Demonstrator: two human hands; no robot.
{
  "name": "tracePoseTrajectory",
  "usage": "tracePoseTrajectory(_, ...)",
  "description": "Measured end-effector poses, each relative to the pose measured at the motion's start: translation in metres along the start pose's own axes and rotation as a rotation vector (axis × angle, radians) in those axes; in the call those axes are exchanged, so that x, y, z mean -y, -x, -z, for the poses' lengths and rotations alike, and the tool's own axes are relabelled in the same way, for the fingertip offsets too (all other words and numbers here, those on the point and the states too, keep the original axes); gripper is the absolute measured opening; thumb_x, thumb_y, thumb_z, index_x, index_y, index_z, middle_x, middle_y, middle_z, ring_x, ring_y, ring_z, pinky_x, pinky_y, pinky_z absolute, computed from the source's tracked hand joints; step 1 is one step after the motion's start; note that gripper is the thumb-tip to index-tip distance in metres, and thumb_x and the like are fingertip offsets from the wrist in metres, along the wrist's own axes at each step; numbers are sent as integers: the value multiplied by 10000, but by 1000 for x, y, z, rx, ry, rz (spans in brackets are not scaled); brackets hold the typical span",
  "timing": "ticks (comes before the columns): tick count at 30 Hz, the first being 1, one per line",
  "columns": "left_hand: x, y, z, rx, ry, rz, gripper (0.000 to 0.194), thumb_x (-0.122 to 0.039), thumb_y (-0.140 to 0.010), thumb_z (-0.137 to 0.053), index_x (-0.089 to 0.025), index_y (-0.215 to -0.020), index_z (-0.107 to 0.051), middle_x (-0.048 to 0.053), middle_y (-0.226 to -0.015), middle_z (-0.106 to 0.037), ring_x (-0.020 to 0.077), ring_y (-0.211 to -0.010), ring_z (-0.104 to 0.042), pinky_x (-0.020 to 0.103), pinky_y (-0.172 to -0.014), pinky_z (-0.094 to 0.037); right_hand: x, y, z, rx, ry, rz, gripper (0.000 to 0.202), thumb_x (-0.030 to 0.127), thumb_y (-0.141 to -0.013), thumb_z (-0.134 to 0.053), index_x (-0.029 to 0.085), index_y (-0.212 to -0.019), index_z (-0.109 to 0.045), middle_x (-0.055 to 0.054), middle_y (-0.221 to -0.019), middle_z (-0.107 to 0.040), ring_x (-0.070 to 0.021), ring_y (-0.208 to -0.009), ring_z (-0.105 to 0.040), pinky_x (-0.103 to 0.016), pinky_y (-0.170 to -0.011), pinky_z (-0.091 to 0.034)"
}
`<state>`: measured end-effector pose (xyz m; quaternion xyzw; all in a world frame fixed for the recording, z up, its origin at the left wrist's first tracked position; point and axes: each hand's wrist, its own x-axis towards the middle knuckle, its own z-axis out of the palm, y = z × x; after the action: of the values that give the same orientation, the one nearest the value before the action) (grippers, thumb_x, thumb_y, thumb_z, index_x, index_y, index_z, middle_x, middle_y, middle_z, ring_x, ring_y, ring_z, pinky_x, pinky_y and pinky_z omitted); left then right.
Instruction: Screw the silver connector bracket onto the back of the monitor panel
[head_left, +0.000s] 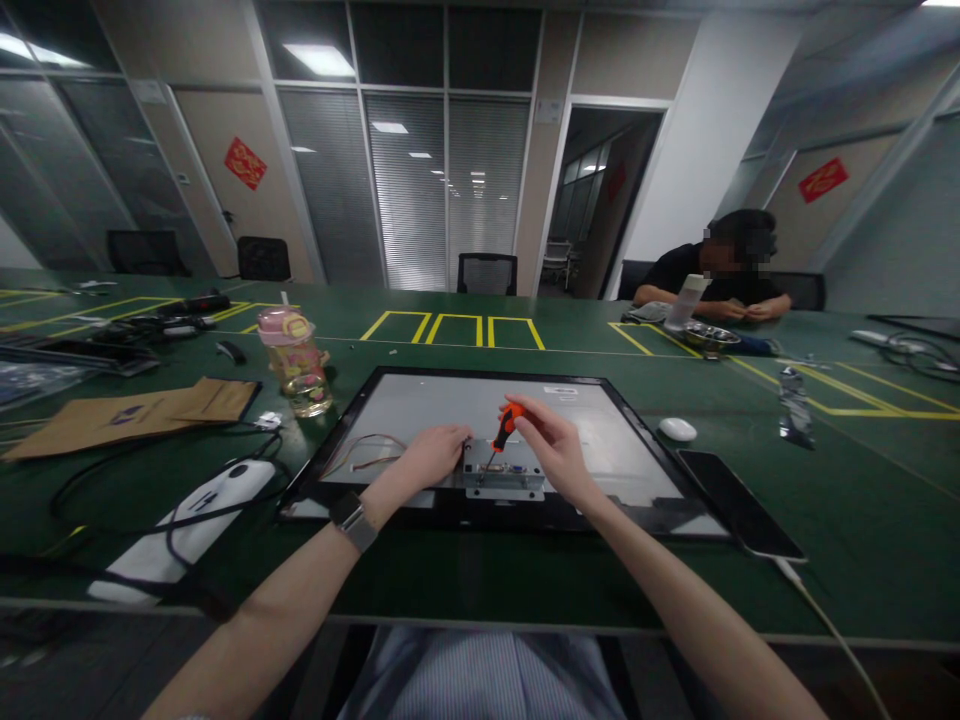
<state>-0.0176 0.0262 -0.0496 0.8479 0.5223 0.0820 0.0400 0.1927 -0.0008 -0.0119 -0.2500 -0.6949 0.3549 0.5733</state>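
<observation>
A flat display panel with a black frame lies on the green table, its grey back facing up. Near its front edge sits a metal bracket with small parts inside. My right hand is closed round an orange and black screwdriver, whose shaft points down into the bracket. At the bracket's left end rests my left hand, fingers together; what they hold, if anything, is hidden. Thin wires lie on the panel left of that hand.
Left of the panel are a pink-lidded bottle, a brown paper envelope, black cables and a white power strip. A white case and a phone with its cable lie right. A person sits across the table.
</observation>
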Motion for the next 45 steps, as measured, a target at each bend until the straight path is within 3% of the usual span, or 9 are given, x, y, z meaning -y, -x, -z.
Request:
tracePoseTrajectory(6, -1, 0, 0, 3, -4, -4, 324, -135, -938, -353, -193, -1142, -598, 99, -1058, -703, 232, -985, -665, 334, -853, -488, -5, -2, 1, -99, -45, 9, 96, 340, -816, -713, 252, -851, -727, -25, -866, -585, -169, -812, -585, -303, -738, -504)
tracePoseTrajectory(12, 2, -1, -2, 1, -24, -10, 303, -145, -939, -364, -192, -1136, -589, 110, -1063, -697, 241, -996, -663, 346, -855, -486, -8, -4, 5, 33, -230, -116, 256, 396, -924, -578, 289, -1137, -673, -40, -984, -697, -199, -971, -655, -388, -942, -477)
tracePoseTrajectory(15, 3, -1, -3, 1, -21, -8, 312, -135, -928, -381, -198, -1156, -585, 103, -1084, -691, 230, -1012, -658, 332, -875, -480, -4, -5, 4, 49, -282, -139, 253, 443, -902, -596, 273, -1058, -700, -52, -1028, -704, -224, -1047, -645, -423, -1016, -438)
tracePoseTrajectory(19, 2, 0, -3, 0, -6, -4, 316, -133, -927, -372, -200, -1146, -590, 98, -1073, -695, 230, -1000, -661, 329, -863, -485, 0, -5, 4, 51, -281, -152, 214, 456, -825, -690, 256, -887, -734, -45, -1011, -668, -209, -982, -635, -376, -936, -484)
tracePoseTrajectory(23, 2, 0, -2, 3, -1, -9, 313, -141, -936, -361, -199, -1135, -596, 101, -1086, -694, 234, -1006, -657, 342, -873, -483, 2, -4, 1, 78, -380, -221, 290, 473, -866, -632, 270, -1068, -674, -45, -927, -684, -212, -924, -657, -395, -887, -505)
tracePoseTrajectory(30, 2, -1, -2, -5, -21, -9, 330, -137, -933, -364, -199, -1173, -580, 106, -1099, -694, 238, -1013, -660, 340, -867, -486, -5, -5, 3, 27, -268, -147, 211, 460, -844, -666, 255, -892, -663, -34, -978, -657, -208, -951, -636, -382, -921, -486)
tracePoseTrajectory(37, 1, 0, 0, 17, -39, 0, 318, -148, -934, -371, -194, -1166, -585, 113, -1091, -696, 245, -1011, -661, 345, -862, -487, -4, -7, 6, 75, -275, -166, 281, 452, -890, -613, 279, -1106, -661, -48, -1010, -707, -206, -994, -653, -409, -968, -476)
tracePoseTrajectory(43, 2, 0, -2, 2, -16, -8, 315, -143, -942, -368, -210, -1158, -587, 97, -1082, -695, 226, -1001, -663, 328, -872, -480, -1, -7, 3, 48, -388, -219, 216, 457, -803, -715, 263, -898, -707, -40, -1001, -709, -217, -973, -669, -415, -953, -500)
tracePoseTrajectory(45, 3, 0, -3, 3, -9, -6, 313, -147, -943, -373, -213, -1161, -587, 94, -1076, -697, 225, -1004, -661, 326, -882, -477, -1, -7, 4, 57, -385, -238, 236, 466, -804, -712, 260, -918, -710, -38, -939, -713, -215, -930, -680, -417, -933, -509)
